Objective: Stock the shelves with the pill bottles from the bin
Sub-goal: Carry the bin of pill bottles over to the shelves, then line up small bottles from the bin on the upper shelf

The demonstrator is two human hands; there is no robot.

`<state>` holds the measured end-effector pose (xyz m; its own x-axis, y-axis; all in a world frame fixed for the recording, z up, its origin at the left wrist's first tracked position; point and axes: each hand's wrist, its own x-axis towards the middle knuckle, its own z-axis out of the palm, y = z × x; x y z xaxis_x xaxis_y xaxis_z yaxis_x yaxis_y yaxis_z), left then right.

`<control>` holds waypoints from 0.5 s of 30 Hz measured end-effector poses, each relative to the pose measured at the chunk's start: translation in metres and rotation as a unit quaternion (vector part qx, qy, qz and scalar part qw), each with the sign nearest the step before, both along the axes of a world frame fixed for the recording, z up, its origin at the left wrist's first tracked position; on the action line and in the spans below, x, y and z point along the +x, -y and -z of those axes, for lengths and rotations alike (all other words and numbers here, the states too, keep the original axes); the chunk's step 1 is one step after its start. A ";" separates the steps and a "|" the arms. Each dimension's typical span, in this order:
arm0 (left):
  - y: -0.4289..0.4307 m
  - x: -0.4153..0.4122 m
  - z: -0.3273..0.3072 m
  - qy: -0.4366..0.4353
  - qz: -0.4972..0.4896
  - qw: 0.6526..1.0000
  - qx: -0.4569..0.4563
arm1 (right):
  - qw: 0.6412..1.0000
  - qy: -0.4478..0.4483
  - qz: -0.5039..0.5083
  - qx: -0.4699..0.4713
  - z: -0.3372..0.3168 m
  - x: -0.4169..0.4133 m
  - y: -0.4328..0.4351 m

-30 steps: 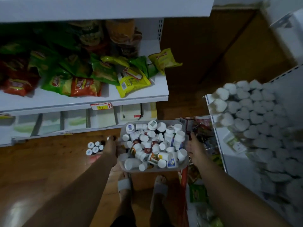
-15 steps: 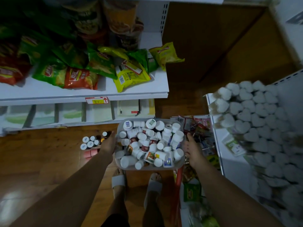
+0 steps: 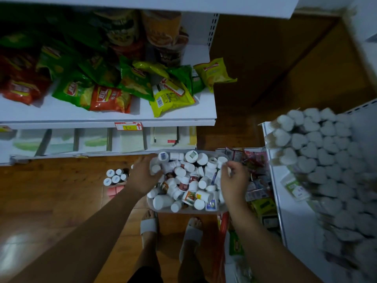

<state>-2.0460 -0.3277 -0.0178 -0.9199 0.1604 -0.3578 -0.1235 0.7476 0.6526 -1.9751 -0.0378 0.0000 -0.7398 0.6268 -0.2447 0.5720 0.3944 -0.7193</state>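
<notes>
Now standing over translucent plastic bin heaped with smooth cylindrical white-capped pill bottles, gripping one in curled left hand, holding right hand arched at the rim, grasp impossible to tell.

One bin holds a heap of pill bottles, roughly thirty, piled too thickly for an exact count. Five white-capped floor bottles stand to its left. Two hands show, the left hand and the right hand. Two slippers show nearer. There are over ten chip bags far left and several dozen heart-shaped lids on the right.
</notes>
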 end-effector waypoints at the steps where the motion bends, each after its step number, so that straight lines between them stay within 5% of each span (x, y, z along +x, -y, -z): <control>1: -0.006 0.001 -0.005 -0.020 0.043 0.999 0.016 | 0.999 0.007 -0.043 -0.014 -0.006 -0.004 0.013; 7: -0.031 -0.001 -0.004 0.026 0.143 0.989 -0.026 | 0.977 0.112 -0.173 -0.046 -0.005 -0.035 0.070; 15: -0.057 -0.011 0.002 -0.035 0.196 0.978 -0.055 | 0.975 0.184 -0.114 -0.060 0.041 -0.051 0.068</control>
<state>-2.0565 -0.2704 -0.0198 -0.8179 0.4705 -0.3312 0.2290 0.7943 0.5627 -2.0265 -0.1059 -0.0410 -0.7048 0.4074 -0.5807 0.7073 0.4662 -0.5314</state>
